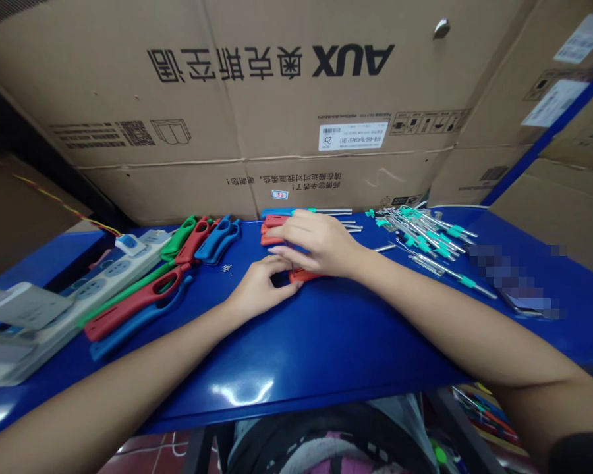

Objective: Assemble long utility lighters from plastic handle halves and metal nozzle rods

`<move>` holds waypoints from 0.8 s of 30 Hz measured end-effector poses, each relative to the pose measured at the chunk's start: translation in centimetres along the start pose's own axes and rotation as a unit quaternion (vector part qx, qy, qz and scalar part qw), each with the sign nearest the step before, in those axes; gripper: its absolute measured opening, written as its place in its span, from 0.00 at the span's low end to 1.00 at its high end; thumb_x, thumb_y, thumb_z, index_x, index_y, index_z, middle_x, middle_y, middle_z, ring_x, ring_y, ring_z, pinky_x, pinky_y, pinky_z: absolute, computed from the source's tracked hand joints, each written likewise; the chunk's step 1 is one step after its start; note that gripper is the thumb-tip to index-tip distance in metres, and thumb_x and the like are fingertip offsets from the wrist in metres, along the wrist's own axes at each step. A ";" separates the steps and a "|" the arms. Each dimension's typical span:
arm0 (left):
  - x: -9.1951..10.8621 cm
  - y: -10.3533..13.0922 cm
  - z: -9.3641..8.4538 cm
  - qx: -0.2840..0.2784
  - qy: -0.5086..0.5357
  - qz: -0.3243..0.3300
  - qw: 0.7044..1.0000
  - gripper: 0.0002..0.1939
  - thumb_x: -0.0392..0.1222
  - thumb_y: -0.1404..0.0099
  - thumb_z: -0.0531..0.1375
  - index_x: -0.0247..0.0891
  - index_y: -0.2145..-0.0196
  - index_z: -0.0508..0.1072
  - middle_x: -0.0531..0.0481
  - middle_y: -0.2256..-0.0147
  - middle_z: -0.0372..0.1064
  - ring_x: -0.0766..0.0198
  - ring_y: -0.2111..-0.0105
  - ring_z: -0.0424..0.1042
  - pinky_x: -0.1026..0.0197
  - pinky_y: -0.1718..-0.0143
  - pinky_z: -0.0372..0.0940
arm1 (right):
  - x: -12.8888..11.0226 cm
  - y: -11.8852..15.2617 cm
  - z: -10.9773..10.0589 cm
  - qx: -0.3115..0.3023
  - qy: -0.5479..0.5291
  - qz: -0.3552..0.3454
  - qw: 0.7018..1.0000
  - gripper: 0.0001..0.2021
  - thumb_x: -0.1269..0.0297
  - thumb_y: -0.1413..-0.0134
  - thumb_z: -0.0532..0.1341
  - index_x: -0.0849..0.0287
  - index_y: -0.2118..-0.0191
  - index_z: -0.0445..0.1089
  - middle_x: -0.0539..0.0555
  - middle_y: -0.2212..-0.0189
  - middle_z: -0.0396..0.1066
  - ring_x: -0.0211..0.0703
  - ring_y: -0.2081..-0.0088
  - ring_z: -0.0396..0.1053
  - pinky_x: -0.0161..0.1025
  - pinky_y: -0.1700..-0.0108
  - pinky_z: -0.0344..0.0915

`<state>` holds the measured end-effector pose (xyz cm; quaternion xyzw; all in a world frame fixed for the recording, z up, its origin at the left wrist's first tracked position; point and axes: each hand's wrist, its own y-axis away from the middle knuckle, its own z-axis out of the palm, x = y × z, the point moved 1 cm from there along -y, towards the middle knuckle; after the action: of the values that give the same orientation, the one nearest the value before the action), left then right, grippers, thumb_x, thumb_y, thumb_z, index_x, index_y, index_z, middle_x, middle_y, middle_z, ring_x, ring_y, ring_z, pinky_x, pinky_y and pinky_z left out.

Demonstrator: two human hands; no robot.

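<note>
My left hand (261,284) is closed around the near end of a red utility lighter (304,275) that lies on the blue table. Directly over that lighter, my right hand (321,240) has its fingers bent together in a pinch; whatever sits between the fingertips is too small or hidden to name. Behind the right hand are more red lighter handles (271,227) and a blue one (277,212), with metal tubes pointing right. A few tiny metal pins (226,268) lie left of my left hand.
Green, red and blue handle shells (138,303) lie at the left beside a white power strip (103,280) with plugs. Right of my hands is a heap of metal lighter tubes with teal parts (425,234). A large cardboard sheet (277,99) stands along the back edge.
</note>
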<state>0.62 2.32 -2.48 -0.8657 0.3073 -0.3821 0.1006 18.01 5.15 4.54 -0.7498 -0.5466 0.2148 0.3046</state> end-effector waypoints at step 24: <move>-0.1 0.0 0.0 -0.005 0.006 -0.003 1.000 0.10 0.42 0.38 0.65 0.38 0.59 0.79 0.46 0.56 0.79 0.53 0.54 0.77 0.52 0.47 0.69 | 0.9 -0.5 -1.3 -0.040 -0.009 0.025 0.999 0.12 0.56 0.35 0.60 0.60 0.59 0.75 0.56 0.65 0.77 0.47 0.61 0.70 0.46 0.55 0.62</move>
<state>0.56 2.33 -2.52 -0.8646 0.3072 -0.3865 0.0934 18.77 5.88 5.86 -0.7729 -0.5389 0.2071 0.2634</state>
